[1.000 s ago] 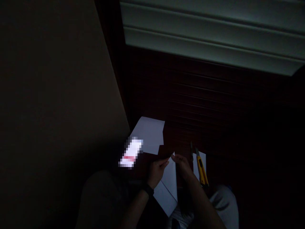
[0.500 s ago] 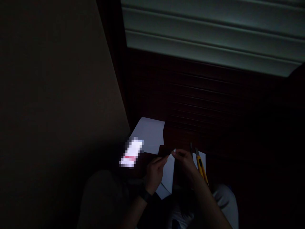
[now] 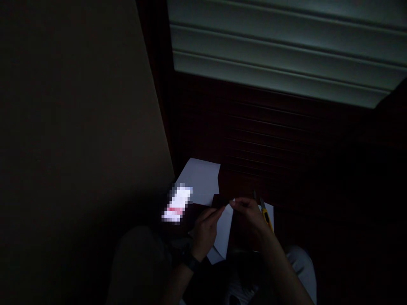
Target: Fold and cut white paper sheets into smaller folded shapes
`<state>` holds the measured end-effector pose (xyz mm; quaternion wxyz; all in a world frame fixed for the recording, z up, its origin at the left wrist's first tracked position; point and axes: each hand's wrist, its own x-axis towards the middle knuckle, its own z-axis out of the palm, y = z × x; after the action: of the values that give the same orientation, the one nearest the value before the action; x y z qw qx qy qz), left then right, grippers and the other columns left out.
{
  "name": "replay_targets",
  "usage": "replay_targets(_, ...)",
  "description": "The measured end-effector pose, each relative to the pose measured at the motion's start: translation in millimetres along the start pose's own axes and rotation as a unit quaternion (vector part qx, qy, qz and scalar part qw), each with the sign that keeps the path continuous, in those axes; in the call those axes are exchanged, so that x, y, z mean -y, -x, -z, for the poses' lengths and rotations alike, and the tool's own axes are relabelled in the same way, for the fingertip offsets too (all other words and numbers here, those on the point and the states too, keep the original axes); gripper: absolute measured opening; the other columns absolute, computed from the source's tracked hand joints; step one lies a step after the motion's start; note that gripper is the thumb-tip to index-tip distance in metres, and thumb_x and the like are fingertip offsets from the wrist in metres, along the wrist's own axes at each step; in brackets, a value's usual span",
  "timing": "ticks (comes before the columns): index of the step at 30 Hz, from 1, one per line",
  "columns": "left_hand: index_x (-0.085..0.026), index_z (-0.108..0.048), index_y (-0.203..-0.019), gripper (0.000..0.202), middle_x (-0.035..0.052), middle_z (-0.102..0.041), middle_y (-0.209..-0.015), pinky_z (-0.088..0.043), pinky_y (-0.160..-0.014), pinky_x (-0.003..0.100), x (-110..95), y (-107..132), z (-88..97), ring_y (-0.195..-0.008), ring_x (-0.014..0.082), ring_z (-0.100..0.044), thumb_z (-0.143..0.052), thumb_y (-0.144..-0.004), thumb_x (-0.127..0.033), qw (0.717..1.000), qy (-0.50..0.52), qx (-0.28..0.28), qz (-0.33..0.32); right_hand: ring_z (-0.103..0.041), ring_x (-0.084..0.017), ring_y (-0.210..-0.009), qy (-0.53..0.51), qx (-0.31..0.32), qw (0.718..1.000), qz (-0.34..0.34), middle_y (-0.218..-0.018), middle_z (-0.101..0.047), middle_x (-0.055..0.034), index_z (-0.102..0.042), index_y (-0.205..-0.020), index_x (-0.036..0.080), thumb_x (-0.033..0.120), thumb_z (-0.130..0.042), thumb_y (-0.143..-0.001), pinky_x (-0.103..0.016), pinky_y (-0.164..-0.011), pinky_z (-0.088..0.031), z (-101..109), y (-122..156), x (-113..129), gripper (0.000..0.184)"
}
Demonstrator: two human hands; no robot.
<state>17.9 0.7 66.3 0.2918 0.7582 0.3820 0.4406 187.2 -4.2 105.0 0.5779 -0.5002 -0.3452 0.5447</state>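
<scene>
The scene is very dark. My left hand [image 3: 206,228] and my right hand [image 3: 251,216] both pinch the top edge of a white sheet of paper [image 3: 222,235], which hangs folded between them above my lap. My left wrist wears a dark watch [image 3: 191,262]. Just right of my right hand lies a yellow utility knife [image 3: 266,215] on a small white paper [image 3: 270,212]. More white sheets [image 3: 202,180] lie on the dark wooden floor beyond my hands.
A glowing, blurred phone screen [image 3: 177,203] lies left of my hands. A plain wall [image 3: 79,127] fills the left side. Pale slatted shutters [image 3: 286,51] run across the top, over dark wooden boards [image 3: 286,144].
Both hands have lifted slightly and drawn the paper upward, so less of the sheet shows below them. The view has shifted a little to the left.
</scene>
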Motion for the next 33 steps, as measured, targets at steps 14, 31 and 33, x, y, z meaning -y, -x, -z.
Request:
replay_targets(14,-0.027,-0.062,-0.111,0.028,0.0027,-0.066,-0.1,-0.049,-0.081,0.027,-25.6,-5.5,5.9,-0.092,0.0159,-0.06,-0.053,-0.085,-0.026,0.999,0.021,-0.028,0.025,-0.059,-0.017,-0.065,0.102,-0.044,0.993,0.043,-0.071,-0.068,-0.0043,-0.07,-0.073,0.016,0.04,-0.074,-0.061,-0.029,-0.064,-0.044,-12.9,9.7,17.0,0.027)
replay_targets(31,-0.022,-0.066,-0.104,0.036,0.0021,-0.072,-0.085,-0.054,-0.064,0.022,-39.1,-27.3,24.0,-0.075,0.0166,-0.067,-0.068,-0.071,-0.036,0.978,0.13,0.0,0.166,-0.058,-0.018,-0.064,0.159,-0.045,0.983,0.08,-0.07,-0.068,-0.0056,-0.07,-0.073,0.016,0.045,-0.07,-0.065,-0.029,-0.06,-0.043,-22.6,7.7,24.3,0.03)
replay_targets(33,-0.021,-0.067,-0.102,0.034,0.0015,-0.072,-0.081,-0.053,-0.061,0.023,-38.8,-29.3,22.8,-0.071,0.0165,-0.067,-0.067,-0.071,-0.037,0.977,0.132,0.002,0.169,-0.059,-0.018,-0.064,0.156,-0.046,0.983,0.081,-0.07,-0.068,-0.0055,-0.07,-0.073,0.016,0.044,-0.07,-0.066,-0.029,-0.06,-0.043,-24.5,8.5,23.8,0.029)
